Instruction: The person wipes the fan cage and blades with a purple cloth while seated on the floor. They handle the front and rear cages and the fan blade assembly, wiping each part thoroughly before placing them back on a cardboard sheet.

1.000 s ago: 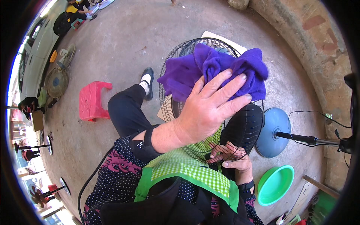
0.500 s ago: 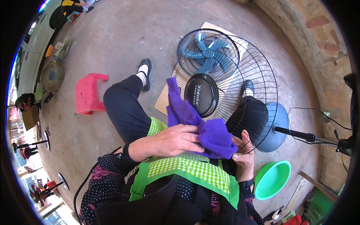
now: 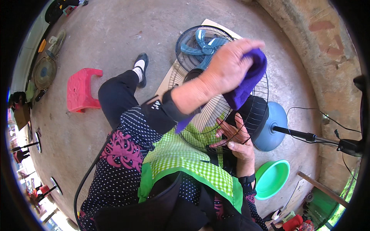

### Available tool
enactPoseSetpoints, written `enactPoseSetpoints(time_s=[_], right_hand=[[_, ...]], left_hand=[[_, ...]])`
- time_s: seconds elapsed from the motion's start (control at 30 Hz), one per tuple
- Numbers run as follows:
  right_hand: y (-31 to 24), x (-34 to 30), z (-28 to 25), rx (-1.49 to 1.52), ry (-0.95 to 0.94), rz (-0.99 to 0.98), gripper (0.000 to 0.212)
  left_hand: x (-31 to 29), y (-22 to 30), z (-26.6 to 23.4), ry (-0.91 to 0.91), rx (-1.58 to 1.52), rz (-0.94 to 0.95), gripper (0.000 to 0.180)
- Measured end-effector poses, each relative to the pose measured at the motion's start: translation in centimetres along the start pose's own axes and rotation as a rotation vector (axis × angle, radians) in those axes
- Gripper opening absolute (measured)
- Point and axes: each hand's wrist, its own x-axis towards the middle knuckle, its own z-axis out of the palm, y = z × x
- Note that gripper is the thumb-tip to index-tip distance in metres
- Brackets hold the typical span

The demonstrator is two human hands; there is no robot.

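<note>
My left hand (image 3: 227, 65) is closed on a bunched purple cloth (image 3: 248, 82), raised over the far right part of a round black wire fan guard (image 3: 206, 115). A loose end of the cloth hangs under my left forearm. The guard tilts across my lap, its dark round centre mostly hidden by my arm. At its near right rim my right hand (image 3: 239, 138) grips it, thumb in front and fingers behind the wires. Beyond lies another fan guard (image 3: 181, 57) with blue blades (image 3: 206, 49) in it, on a flat cardboard sheet (image 3: 208, 23).
A pink plastic stool (image 3: 83, 90) stands on the left. Right of my knee are a blue round fan base (image 3: 271, 133) with a black pole (image 3: 296, 133), and a green basin (image 3: 273, 179). Several other fans, such as one standing fan (image 3: 45, 73), line the far left. A wall (image 3: 327, 50) bounds the right.
My left hand has swung from the guard's near rim up and right to its far side, carrying the purple cloth. My right hand stays on the rim. The whole view has shifted slightly.
</note>
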Motion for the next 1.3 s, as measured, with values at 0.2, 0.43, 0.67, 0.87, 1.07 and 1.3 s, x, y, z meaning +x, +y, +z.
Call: enactPoseSetpoints(time_s=[0.2,0.43,0.67,0.87,1.07,1.3], right_hand=[[-0.1,-0.6,0.8,-0.04,0.032,0.019,0.095],[0.9,-2.3,-0.8,-0.129,0.223,-0.034,0.042],[0.6,-0.8,-1.3,-0.224,-0.039,0.082,0.048],[-0.1,1.4,1.3,-0.252,-0.213,0.301,0.059],[-0.4,1.0,1.9,-0.455,-0.106,0.463,0.041],[-0.6,1.9,1.7,-0.511,-0.227,0.363,0.048]], left_hand=[[-6.3,-0.3,1.2,-0.209,0.291,0.291,0.033],[-14.2,1.8,-1.5,-0.509,0.329,0.439,0.024],[-11.7,3.0,-3.8,-0.238,0.27,0.542,0.03],[-7.6,5.5,-1.8,-0.22,0.324,0.606,0.024],[-6.1,5.6,-2.4,-0.508,0.863,0.756,0.016],[-1.8,5.6,-8.5,-0.48,0.906,0.644,0.028]])
